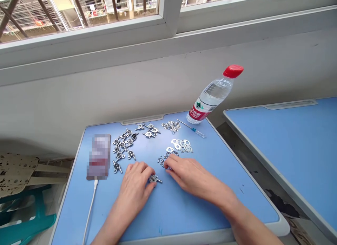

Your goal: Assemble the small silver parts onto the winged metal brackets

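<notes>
I read the left hand as released, lying loosely just beside a small metal fitting in the front half of the desk; the right hand has its fingertips bunched over a heap of tiny metal pieces, and I cannot tell whether that grip is closed on anything. Those fingers hide part of the heap; at the desk's left edge, a blurred phone is impossible to make out.

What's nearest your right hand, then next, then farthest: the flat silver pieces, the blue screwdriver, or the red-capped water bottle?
From the right hand:
1. Flat silver metal pieces, straight ahead.
2. Blue-handled screwdriver, farther ahead.
3. Clear plastic bottle with red cap, at the far edge.
</notes>
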The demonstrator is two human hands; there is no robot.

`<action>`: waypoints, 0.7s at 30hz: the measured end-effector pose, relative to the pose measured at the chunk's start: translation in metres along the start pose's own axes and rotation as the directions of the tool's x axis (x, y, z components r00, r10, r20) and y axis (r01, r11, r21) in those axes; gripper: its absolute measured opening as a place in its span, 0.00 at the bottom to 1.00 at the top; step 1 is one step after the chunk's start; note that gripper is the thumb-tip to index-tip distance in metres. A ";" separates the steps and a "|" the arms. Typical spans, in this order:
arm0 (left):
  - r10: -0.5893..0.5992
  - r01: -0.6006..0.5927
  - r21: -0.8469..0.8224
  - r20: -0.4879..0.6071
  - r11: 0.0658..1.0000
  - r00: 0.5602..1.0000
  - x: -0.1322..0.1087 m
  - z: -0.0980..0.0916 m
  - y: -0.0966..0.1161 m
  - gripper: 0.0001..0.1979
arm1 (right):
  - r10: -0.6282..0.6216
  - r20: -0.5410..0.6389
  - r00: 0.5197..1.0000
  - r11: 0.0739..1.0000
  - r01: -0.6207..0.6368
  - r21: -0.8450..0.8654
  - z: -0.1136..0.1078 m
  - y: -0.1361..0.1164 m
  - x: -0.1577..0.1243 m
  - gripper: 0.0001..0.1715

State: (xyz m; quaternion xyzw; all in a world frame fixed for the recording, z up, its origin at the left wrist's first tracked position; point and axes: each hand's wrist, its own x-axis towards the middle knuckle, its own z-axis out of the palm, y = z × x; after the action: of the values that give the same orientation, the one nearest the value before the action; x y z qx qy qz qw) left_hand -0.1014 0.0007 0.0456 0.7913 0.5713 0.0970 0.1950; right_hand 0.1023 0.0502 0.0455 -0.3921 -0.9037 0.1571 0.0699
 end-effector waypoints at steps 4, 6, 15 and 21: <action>0.038 -0.036 0.059 -0.029 0.998 0.999 0.000 0.006 -0.002 0.04 | -0.029 -0.018 0.999 0.995 0.027 -0.097 0.005 0.002 0.002 0.09; 0.049 -0.045 0.080 -0.041 0.996 0.998 0.000 0.008 -0.003 0.04 | -0.021 0.000 1.000 0.992 0.021 -0.122 0.006 0.002 0.002 0.08; 0.055 -0.048 0.147 -0.044 0.988 0.998 -0.001 0.014 -0.002 0.05 | -0.008 0.018 1.000 0.981 0.011 -0.195 0.015 0.001 0.005 0.07; 0.052 -0.045 0.185 -0.034 0.982 0.998 0.000 0.015 0.000 0.05 | -0.012 -0.007 1.000 0.979 0.011 -0.205 0.020 -0.001 0.005 0.11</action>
State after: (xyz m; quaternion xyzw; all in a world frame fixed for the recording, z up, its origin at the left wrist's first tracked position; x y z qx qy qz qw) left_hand -0.0963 -0.0023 0.0322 0.8177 0.5619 0.0640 0.1073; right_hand 0.0928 0.0489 0.0267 -0.3927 -0.9170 0.0610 0.0339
